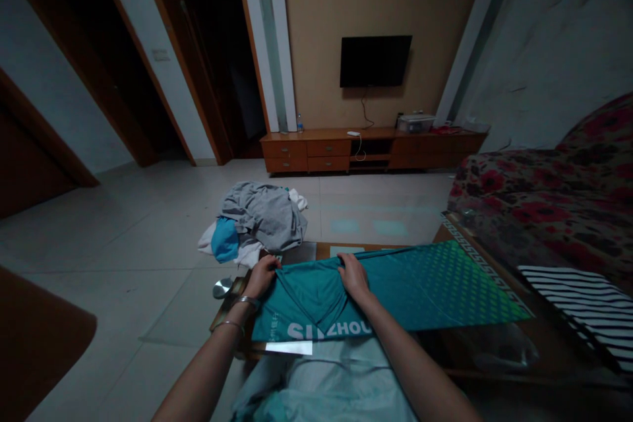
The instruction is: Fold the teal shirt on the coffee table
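A teal shirt (405,287) with white "SUZHOU" lettering and a green dotted pattern lies stretched lengthwise over a low table (448,231). My left hand (264,275) pinches its far edge near the left end, the fingers closed on the cloth. Farther right along that same edge, my right hand (353,275) also grips the fabric, its fingertips partly hidden. Between my hands the cloth sags in a V-shaped fold. Bracelets circle my left wrist.
Beyond the table's left end is a pile of clothes (262,211). Striped cloth (583,310) lies at the right, by a floral sofa (534,191). A round metal object (222,287) sits at the table's left corner. A TV cabinet (326,148) stands along the far wall.
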The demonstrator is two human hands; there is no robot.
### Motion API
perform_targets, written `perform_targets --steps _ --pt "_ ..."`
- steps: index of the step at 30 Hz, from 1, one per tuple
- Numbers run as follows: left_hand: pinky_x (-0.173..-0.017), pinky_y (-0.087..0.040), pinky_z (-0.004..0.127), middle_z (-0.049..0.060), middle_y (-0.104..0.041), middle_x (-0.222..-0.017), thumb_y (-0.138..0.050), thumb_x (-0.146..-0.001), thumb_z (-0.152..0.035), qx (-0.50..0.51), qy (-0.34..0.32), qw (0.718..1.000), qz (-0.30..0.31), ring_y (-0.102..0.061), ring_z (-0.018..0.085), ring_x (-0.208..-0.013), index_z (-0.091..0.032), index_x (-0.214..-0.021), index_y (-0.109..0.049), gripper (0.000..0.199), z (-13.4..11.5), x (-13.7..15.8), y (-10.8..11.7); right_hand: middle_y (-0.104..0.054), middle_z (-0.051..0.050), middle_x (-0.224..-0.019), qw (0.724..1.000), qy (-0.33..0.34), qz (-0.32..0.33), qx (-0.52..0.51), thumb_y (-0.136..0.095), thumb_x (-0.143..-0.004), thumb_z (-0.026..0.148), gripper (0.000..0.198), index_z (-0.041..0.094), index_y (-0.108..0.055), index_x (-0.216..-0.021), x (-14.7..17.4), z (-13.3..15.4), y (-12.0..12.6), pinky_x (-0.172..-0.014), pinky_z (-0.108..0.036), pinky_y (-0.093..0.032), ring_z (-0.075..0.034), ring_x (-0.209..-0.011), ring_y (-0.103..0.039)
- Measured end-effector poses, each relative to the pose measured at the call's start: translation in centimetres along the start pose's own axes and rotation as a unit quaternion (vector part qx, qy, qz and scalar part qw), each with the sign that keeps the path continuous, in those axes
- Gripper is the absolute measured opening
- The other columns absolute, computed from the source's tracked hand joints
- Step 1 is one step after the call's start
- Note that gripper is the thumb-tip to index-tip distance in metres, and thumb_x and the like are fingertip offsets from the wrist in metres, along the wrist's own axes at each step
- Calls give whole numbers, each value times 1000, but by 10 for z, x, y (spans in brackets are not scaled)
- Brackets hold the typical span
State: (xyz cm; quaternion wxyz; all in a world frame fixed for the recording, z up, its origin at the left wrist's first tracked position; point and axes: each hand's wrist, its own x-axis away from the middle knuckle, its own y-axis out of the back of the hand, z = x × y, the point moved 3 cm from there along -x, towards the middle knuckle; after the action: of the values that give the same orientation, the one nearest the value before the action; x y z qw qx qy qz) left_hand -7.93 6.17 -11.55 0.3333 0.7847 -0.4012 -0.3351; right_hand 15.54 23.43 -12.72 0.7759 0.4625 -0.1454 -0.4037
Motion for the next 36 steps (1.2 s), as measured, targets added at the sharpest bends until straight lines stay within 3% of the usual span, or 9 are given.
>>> perform_targets --steps 4,9,14,17,20,25,31,36 --pt "-83 -44 30 4 -60 -87 -41 -58 -3 16 -18 1000 7 -55 18 -90 -14 -71 -64 28 5 1 4 -60 -10 -117 1000 -9 -6 -12 -56 -81 14 46 18 -54 -126 2 -7 6 -91 -25 -40 -19 -106 -56" --pt "-88 -44 36 7 -61 -98 -37 -61 -4 -6 -41 999 19 -55 20 -96 -15 -74 -66 34 8 0 10 -63 -10 -113 1000 -8 -10 -6 -52 -85 19 32 19 -62 -116 4 -11 21 -93 -28 -40 -21 -107 -56" --pt "-93 -42 40 11 -61 -110 -37 -64 -1 -80 -100 992 -9 -52 23 -106 -15 -87 -68 41 -12 -1 6 -67 -7 -113 997 -23 5 -67 -46 -86 14 35 20 -62 -118 -7 -13 19 -93 -26 -41 -18 -107 -60" --pt "-98 -39 43 9 -57 -125 -38 -64 2 -113 -161 980 33 -49 24 -117 -19 -105 -66 54 -28 2 -8 -66 -7 -116 993 -14 4 -114 -48 -86 14 36 20 -62 -117 -17 -11 12 -94 -25 -41 -18 -108 -60" --pt "-100 -37 46 7 -52 -135 -40 -68 0 -140 -192 968 80 -43 25 -125 -22 -111 -65 54 -36 7 -21 -66 -9 -117 987 -33 -12 -156 -46 -87 13 34 16 -63 -116 -26 -12 8 -95 -24 -40 -17 -110 -59" --pt "-100 -37 45 8 -51 -137 -39 -76 -5 -169 -174 966 93 -43 25 -127 -21 -113 -64 48 -39 9 -25 -68 -7 -112 982 -59 -22 -176 -48 -86 13 29 16 -66 -109 -40 -17 5 -91 -22 -43 -15 -103 -62" --pt "-99 -39 45 7 -52 -136 -39 -74 -3 -189 -161 964 94 -44 26 -127 -23 -113 -66 52 -40 4 -26 -70 -6 -105 983 -85 -26 -159 -58 -82 25 25 18 -67 -105 -48 -11 1 -85 -25 -45 -18 -96 -64" --pt "-99 -39 45 7 -54 -134 -40 -79 -10 -187 -170 963 91 -46 27 -125 -25 -115 -65 46 -41 7 -27 -67 -6 -110 992 -58 -41 -102 -54 -80 14 32 21 -66 -109 -45 -6 -1 -91 -25 -42 -18 -103 -60"
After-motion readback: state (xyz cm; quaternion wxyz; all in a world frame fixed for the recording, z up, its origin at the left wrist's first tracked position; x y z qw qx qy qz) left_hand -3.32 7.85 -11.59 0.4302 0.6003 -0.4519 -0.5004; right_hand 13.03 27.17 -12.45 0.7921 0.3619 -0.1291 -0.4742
